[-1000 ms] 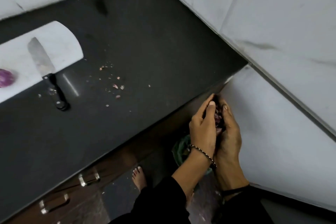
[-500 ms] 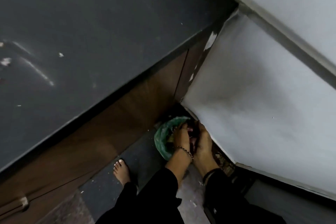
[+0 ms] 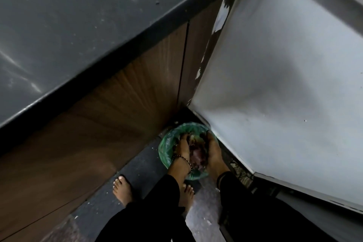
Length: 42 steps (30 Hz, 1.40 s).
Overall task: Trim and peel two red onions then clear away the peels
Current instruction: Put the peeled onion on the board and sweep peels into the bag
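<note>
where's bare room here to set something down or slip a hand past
Free: the countertop, upper left, and the floor strip between the cabinet front and the left foot. Crowded: the bin sits in the corner by the white panel, its mouth filled by left hand, right hand and peels.

The peels (image 3: 197,155) are only a dark reddish smear between the left hand (image 3: 182,148) and the right hand (image 3: 214,153); single pieces cannot be made out. The fingers (image 3: 183,137) of both hands dip into the green bag (image 3: 166,146), tips lost in shadow, so whether they grip or merely cup the scraps is unclear. The bag hides whatever holds it. A black sleeve (image 3: 157,198) hides most of one foot (image 3: 188,189). The bench (image 3: 78,25), streaked with blur, runs off the top and left edges of view.
</note>
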Each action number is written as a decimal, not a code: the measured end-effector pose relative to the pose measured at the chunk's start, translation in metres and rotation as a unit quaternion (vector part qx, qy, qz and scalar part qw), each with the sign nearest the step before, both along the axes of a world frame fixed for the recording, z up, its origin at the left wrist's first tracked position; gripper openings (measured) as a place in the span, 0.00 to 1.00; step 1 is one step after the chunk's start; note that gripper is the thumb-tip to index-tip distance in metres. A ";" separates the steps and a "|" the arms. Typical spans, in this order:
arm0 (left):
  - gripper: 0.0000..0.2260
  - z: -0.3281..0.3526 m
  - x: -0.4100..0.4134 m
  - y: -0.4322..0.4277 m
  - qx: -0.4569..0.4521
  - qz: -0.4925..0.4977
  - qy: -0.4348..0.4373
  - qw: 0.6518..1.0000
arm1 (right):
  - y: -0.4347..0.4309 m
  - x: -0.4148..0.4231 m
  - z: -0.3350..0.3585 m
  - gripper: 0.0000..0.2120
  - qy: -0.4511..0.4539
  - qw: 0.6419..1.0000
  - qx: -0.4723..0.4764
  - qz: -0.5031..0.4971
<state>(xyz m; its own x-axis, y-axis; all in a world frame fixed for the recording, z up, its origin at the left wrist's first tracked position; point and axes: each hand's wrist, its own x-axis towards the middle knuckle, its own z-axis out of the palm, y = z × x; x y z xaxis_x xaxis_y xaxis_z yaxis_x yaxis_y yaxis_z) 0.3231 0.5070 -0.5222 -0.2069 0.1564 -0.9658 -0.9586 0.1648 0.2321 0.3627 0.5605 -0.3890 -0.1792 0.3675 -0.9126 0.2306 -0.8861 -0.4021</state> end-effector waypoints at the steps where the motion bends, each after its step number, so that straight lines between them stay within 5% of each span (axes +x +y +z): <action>1: 0.35 0.014 -0.002 0.000 0.000 -0.005 -0.002 1.000 | 0.000 0.001 -0.003 0.20 -0.003 1.000 0.007 0.010; 11: 0.04 0.113 -0.011 -0.012 0.007 -0.052 0.089 0.995 | -0.008 0.024 0.007 0.08 -0.078 0.954 0.191 0.216; 13: 0.08 0.136 -0.009 -0.015 0.003 -0.094 0.143 0.985 | -0.010 0.024 0.023 0.07 -0.105 0.923 0.225 0.294; 17: 0.11 0.170 -0.011 -0.030 -0.016 -0.222 0.249 0.942 | -0.011 0.027 0.062 0.06 -0.145 0.873 0.309 0.348; 19: 0.04 0.191 -0.016 -0.035 -0.042 -0.288 0.308 0.906 | -0.010 0.028 0.085 0.05 -0.141 0.848 0.346 0.377; 22: 0.11 0.240 -0.022 -0.046 -0.074 -0.379 0.382 0.840 | -0.013 0.028 0.126 0.12 -0.099 0.811 0.380 0.433; 25: 0.12 0.292 -0.027 -0.053 -0.065 -0.423 0.398 0.812 | -0.020 0.024 0.167 0.06 -0.070 0.771 0.408 0.484; 37: 0.08 0.483 -0.066 -0.131 -0.048 -0.312 0.575 0.755 | -0.060 -0.026 0.330 0.04 0.133 0.696 0.537 0.457; 42: 0.07 0.514 -0.097 -0.171 -0.105 -0.213 0.629 0.740 | -0.096 -0.074 0.369 0.03 0.216 0.625 0.571 0.486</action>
<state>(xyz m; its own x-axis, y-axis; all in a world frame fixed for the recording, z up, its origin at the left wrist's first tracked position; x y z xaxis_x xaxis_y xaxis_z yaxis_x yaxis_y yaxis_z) 0.2262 0.3356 -0.0079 -0.9379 0.3413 -0.0625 0.1448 0.5488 0.8233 0.2885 0.4649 -0.0197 -0.9638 0.2603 0.0569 0.0874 0.5104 -0.8555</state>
